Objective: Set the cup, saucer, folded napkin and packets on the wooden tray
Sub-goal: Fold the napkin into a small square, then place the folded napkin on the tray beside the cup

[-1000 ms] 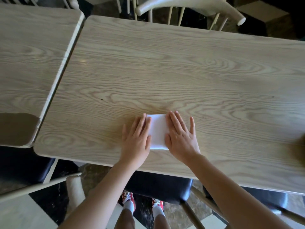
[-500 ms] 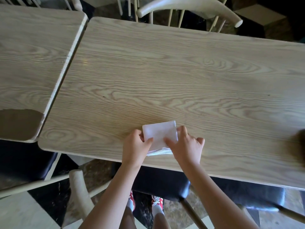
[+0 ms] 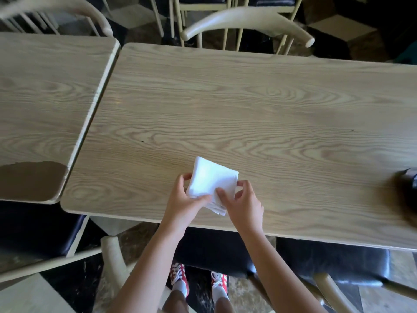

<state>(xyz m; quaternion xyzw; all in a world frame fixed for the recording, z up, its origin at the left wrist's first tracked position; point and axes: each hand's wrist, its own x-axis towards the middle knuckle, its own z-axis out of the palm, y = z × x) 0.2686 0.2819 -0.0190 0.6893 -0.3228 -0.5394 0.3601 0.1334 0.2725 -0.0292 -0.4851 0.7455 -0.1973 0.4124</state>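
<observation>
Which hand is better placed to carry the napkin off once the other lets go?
Likely the left hand: its thumb and fingers wrap the folded napkin along one whole side, while the right hand only pinches the near corner.

Light wood-grain surface, rounded corners. Second matching surface just beside it on the left, narrow gap between. Pale wooden chair at the far edge, another far left. Dark-cushioned seats under the near edge. Red-and-white sneakers on dark patterned floor.
</observation>
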